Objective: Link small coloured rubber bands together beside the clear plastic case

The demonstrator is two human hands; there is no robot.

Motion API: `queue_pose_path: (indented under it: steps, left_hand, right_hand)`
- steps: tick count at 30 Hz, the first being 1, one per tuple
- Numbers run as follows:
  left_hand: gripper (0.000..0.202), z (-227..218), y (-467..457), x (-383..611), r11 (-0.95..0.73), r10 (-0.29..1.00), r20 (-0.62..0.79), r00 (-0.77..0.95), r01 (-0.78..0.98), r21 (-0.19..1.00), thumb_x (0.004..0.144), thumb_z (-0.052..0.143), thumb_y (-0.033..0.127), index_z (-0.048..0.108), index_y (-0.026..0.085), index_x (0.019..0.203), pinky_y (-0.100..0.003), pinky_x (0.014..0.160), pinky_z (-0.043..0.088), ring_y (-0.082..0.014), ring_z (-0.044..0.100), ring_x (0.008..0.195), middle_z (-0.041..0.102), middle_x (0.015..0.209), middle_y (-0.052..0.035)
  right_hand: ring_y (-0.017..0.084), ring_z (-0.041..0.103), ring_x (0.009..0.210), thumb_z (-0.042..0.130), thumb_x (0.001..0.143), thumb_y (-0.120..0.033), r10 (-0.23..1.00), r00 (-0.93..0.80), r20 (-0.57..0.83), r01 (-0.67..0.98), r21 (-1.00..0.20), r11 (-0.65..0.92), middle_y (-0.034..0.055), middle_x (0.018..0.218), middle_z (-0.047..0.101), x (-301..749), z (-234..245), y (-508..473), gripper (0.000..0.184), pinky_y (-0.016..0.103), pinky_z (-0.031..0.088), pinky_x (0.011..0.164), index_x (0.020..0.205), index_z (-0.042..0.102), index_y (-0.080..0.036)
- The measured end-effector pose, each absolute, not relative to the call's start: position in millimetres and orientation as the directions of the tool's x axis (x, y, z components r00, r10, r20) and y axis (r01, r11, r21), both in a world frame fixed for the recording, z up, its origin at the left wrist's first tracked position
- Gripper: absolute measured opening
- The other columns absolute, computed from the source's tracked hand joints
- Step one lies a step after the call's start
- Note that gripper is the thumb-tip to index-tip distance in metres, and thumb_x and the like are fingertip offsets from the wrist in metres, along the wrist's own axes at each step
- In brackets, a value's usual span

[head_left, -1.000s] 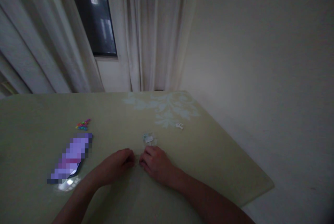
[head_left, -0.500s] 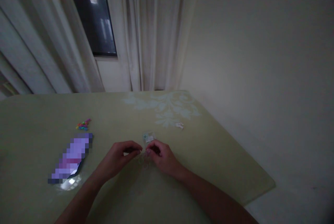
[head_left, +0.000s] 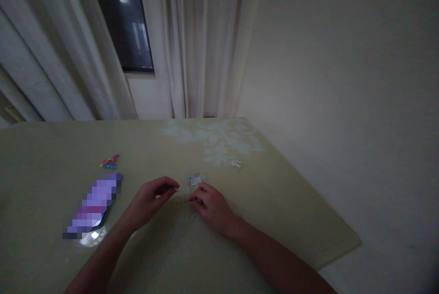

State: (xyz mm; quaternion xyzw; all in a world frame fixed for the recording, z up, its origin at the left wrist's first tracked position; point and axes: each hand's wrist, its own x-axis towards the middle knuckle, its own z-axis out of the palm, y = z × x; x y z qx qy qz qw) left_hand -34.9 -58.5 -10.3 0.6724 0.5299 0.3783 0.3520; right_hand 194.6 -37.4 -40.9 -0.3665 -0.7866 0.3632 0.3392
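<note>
Several small pale, clear-looking rings (head_left: 190, 216) lie on the table between my hands. My left hand (head_left: 149, 200) is raised to the left of them, thumb and fingertips pinched together. A tiny pale spot shows at those fingertips, too small to name. My right hand (head_left: 214, 207) is low at the right edge of the rings, its thumb and fingers closed near them; what they hold, if anything, is hidden. Just beyond the right fingers lies a small clear plastic bag (head_left: 195, 179) with a white label, partly covered by that hand.
A phone (head_left: 98, 202) with a blurred screen lies to the left. Behind it sits a small pile of colourful pieces (head_left: 109, 162). Small white pieces (head_left: 236, 163) lie at the back right of the green table (head_left: 274, 211). A wall borders the right side, curtains (head_left: 202, 47) the back.
My hands were together at their fingertips over the rings and are now apart. The left has drawn back left and slightly up; the right has dropped slightly toward the rings.
</note>
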Motion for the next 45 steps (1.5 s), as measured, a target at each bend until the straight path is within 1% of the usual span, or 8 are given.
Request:
queue_pose_path:
  steps: [6,15,19,26,30,33,40,45]
  left_hand:
    - [0.027,-14.8,-52.9,-59.4,-0.149,0.979,0.014,0.205,0.664,0.732,0.091,0.058,0.041,0.075,0.022,0.095,-0.029,0.071,0.052,-0.0211,0.072,0.078,0.079,0.086,-0.0031]
    - [0.031,-15.9,-56.0,-45.0,-0.091,0.968,-0.116,0.222,0.744,0.662,0.086,0.056,0.039,0.081,0.021,0.092,-0.032,0.076,0.051,-0.0248,0.072,0.085,0.081,0.094,-0.0075]
    - [0.028,-20.3,-55.8,-41.7,-0.111,0.967,-0.104,0.232,0.756,0.645,0.085,0.057,0.037,0.08,0.022,0.092,-0.03,0.075,0.05,-0.0237,0.072,0.085,0.079,0.095,-0.0073]
    - [0.02,-20.8,-61.2,-30.4,-0.104,0.974,-0.114,0.197,0.83,0.548,0.084,0.055,0.029,0.072,0.019,0.086,-0.028,0.067,0.045,-0.0213,0.068,0.075,0.075,0.083,-0.0064]
    - [0.025,-20.2,-59.7,-35.6,-0.108,0.97,-0.107,0.218,0.783,0.613,0.087,0.054,0.033,0.075,0.02,0.088,-0.029,0.069,0.047,-0.0227,0.07,0.077,0.077,0.084,-0.0066]
    - [0.032,-21.6,-56.4,-42.3,-0.101,0.973,-0.084,0.216,0.722,0.685,0.087,0.054,0.036,0.08,0.02,0.097,-0.031,0.075,0.05,-0.0243,0.072,0.082,0.079,0.093,-0.0083]
    - [0.029,-24.4,-56.7,-29.0,-0.169,0.969,-0.046,0.243,0.786,0.595,0.084,0.056,0.024,0.083,0.024,0.091,-0.03,0.074,0.048,-0.023,0.071,0.082,0.077,0.094,-0.0066]
    - [0.026,-22.0,-60.7,-17.6,-0.149,0.978,-0.028,0.206,0.789,0.596,0.088,0.056,0.028,0.082,0.022,0.091,-0.029,0.072,0.045,-0.0224,0.069,0.081,0.075,0.09,-0.0065]
  right_hand:
    - [0.02,0.061,0.1,0.069,0.099,-0.026,0.72,-0.655,0.231,0.568,-0.479,0.67,0.0068,0.108,0.067,189.5,-41.1,-38.7,0.012,0.032,0.048,0.091,0.106,0.077,-0.02]
    - [0.023,0.059,0.103,0.065,0.1,-0.025,0.698,-0.68,0.224,0.61,-0.355,0.708,0.0101,0.106,0.066,189.6,-40.6,-39.5,0.012,0.036,0.047,0.093,0.101,0.071,-0.015]
    - [0.022,0.059,0.101,0.064,0.098,-0.023,0.704,-0.665,0.25,0.593,-0.396,0.701,0.0092,0.107,0.065,191.3,-41.8,-40.9,0.008,0.035,0.046,0.092,0.099,0.068,-0.017]
    - [0.017,0.059,0.088,0.065,0.092,-0.013,0.79,-0.549,0.273,0.5,-0.65,0.573,0.0033,0.097,0.064,194.2,-39.3,-38.0,0.006,0.027,0.045,0.081,0.095,0.064,-0.018]
    - [0.014,0.056,0.078,0.063,0.091,-0.01,0.817,-0.495,0.294,0.438,-0.728,0.527,0.0002,0.089,0.062,197.0,-38.1,-35.4,0.009,0.024,0.043,0.073,0.092,0.063,-0.018]
    - [0.014,0.056,0.079,0.064,0.091,-0.01,0.818,-0.488,0.306,0.444,-0.72,0.534,0.0006,0.089,0.063,198.6,-37.1,-34.7,0.009,0.025,0.042,0.075,0.094,0.063,-0.018]
    - [0.021,0.059,0.096,0.061,0.101,-0.02,0.673,-0.68,0.291,0.466,-0.537,0.703,0.0053,0.1,0.071,194.0,-33.8,-40.4,0.008,0.032,0.041,0.09,0.108,0.065,-0.019]
    - [0.02,0.058,0.091,0.061,0.1,-0.018,0.699,-0.662,0.269,0.53,-0.491,0.691,0.0052,0.098,0.07,193.7,-33.3,-41.7,0.007,0.032,0.04,0.087,0.106,0.065,-0.018]
